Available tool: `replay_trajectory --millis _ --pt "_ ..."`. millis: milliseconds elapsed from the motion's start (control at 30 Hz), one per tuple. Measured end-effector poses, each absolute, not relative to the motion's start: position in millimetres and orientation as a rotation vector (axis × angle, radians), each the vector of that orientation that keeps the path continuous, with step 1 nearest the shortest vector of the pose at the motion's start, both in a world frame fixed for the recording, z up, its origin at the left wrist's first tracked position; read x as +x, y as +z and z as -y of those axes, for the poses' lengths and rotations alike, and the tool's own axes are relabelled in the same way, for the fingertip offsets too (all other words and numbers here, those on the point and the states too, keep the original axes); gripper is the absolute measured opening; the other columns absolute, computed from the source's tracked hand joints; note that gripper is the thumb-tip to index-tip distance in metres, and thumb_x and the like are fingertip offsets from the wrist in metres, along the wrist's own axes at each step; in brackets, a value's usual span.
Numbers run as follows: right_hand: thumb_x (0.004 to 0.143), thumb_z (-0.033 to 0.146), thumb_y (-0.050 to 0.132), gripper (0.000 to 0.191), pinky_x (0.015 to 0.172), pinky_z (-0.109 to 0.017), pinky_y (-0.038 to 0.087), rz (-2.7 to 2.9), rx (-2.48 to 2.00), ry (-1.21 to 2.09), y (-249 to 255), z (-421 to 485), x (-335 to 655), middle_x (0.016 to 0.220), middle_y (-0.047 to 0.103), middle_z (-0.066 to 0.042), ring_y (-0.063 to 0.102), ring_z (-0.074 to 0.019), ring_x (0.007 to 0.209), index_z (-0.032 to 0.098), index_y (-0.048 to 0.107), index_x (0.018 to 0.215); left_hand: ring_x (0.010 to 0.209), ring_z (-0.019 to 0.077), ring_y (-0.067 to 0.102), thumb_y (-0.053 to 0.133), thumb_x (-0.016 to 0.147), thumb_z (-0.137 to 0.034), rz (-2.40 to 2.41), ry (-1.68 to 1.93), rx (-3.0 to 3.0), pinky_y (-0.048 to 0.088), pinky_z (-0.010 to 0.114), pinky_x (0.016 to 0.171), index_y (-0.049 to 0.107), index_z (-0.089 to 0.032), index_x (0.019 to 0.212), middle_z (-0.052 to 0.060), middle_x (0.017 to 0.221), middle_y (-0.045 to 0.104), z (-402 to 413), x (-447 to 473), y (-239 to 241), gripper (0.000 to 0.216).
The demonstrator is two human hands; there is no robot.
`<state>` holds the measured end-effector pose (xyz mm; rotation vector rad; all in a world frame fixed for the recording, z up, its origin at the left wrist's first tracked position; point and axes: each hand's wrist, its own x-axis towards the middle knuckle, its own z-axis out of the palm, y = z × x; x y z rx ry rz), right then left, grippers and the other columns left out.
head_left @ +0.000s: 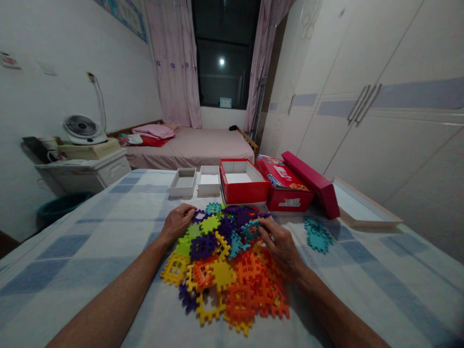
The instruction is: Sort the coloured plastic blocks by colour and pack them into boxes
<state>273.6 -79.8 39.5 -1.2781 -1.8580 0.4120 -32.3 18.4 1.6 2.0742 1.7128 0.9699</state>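
Observation:
A heap of flat plastic interlocking tiles [224,261] in orange, yellow, purple, green and teal lies on the checked blue-and-white cloth [90,241]. My left hand [178,221] rests on the heap's far left edge, fingers curled over a purple tile. My right hand [281,246] lies on the heap's right side, its fingertips pinching a teal tile [250,231]. A small separate group of teal tiles [318,234] sits on the cloth to the right of that hand.
Beyond the heap stand two small white open boxes [197,181], an open red box [241,186], a red printed box [286,186] and a dark pink lid [313,181]. A white tray [362,208] lies at right. A bed, fan and wardrobe stand behind.

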Motion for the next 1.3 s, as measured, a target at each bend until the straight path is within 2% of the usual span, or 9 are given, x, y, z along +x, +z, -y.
replay_trajectory --millis 100,200,367,467,567,733,933,1033,1300 --pt "0.088 0.035 0.041 0.022 0.066 -0.026 0.043 1.695 -1.332 0.623 50.8 84.1 272.0 0.076 0.06 -0.001 0.054 -0.0144 0.069 0.019 0.056 0.086 0.089 0.0192 0.061 0.039 0.079 -0.041 -1.727 0.968 2.054 0.045 0.028 0.083 0.067 -0.019 0.086 0.004 0.094 0.068 -16.2 -30.3 4.8 0.036" --pt "0.086 0.036 0.042 0.024 0.057 -0.023 0.036 1.732 -1.331 0.808 61.9 92.0 262.2 0.065 0.05 0.003 0.046 -0.0114 0.061 0.019 0.05 0.072 0.089 0.0192 0.061 0.039 0.08 -0.041 -1.718 0.968 2.056 0.045 0.028 0.083 0.067 -0.019 0.087 0.005 0.094 0.069 -15.9 -29.6 5.2 0.036" --pt "0.08 0.027 0.049 0.013 0.058 -0.024 0.03 2.017 -1.478 0.673 66.5 99.9 239.5 0.066 0.05 0.003 0.045 -0.0117 0.063 0.019 0.051 0.07 0.09 0.0188 0.061 0.039 0.081 -0.039 -1.707 0.992 2.063 0.045 0.029 0.084 0.067 -0.02 0.088 0.005 0.094 0.069 -18.8 -31.3 0.5 0.034" --pt "0.078 0.024 0.051 0.006 0.062 -0.025 0.032 2.071 -1.524 0.532 64.7 99.3 228.8 0.073 0.054 0.001 0.049 -0.0139 0.07 0.019 0.053 0.078 0.089 0.019 0.061 0.039 0.081 -0.038 -1.704 0.994 2.071 0.045 0.029 0.083 0.067 -0.02 0.087 0.005 0.093 0.069 -19.6 -32.1 -1.5 0.034" --pt "0.076 0.021 0.051 0.009 0.064 -0.026 0.035 2.047 -1.558 0.51 62.7 95.3 222.5 0.075 0.058 -0.001 0.052 -0.0157 0.073 0.02 0.054 0.084 0.089 0.0192 0.061 0.039 0.08 -0.039 -1.709 0.996 2.071 0.045 0.029 0.083 0.067 -0.02 0.088 0.005 0.093 0.069 -20.4 -32.8 -2.9 0.035" --pt "0.069 0.019 0.052 0.031 0.074 -0.029 0.042 1.795 -1.506 0.756 69.5 86.1 235.2 0.093 0.063 -0.005 0.056 -0.0177 0.085 0.017 0.056 0.099 0.089 0.0186 0.061 0.038 0.081 -0.039 -1.714 0.987 2.093 0.044 0.029 0.083 0.067 -0.02 0.089 0.004 0.094 0.068 -21.7 -33.6 -4.0 0.036" --pt "0.076 0.039 0.049 0.025 0.058 -0.025 0.038 1.686 -1.397 1.108 79.3 84.0 271.1 0.067 0.056 0.0 0.049 -0.0126 0.061 0.016 0.057 0.075 0.09 0.0192 0.061 0.038 0.081 -0.038 -1.713 0.988 2.09 0.044 0.028 0.082 0.068 -0.019 0.088 0.005 0.094 0.068 -19.5 -31.2 -0.8 0.036" --pt "0.077 0.04 0.049 0.026 0.056 -0.025 0.035 1.851 -1.473 0.929 70.0 83.6 271.3 0.065 0.056 0.0 0.049 -0.0136 0.061 0.017 0.056 0.067 0.09 0.0191 0.061 0.038 0.081 -0.038 -1.725 0.975 2.096 0.044 0.029 0.082 0.067 -0.02 0.087 0.004 0.094 0.069 -19.2 -30.7 -0.1 0.035" --pt "0.082 0.031 0.049 0.013 0.062 -0.026 0.033 2.085 -1.603 0.514 57.8 94.9 239.1 0.073 0.058 0.0 0.051 -0.0152 0.07 0.019 0.054 0.079 0.09 0.0189 0.061 0.037 0.081 -0.038 -1.733 0.971 2.093 0.045 0.028 0.083 0.068 -0.021 0.087 0.004 0.094 0.069 -20.2 -31.6 -0.1 0.035"
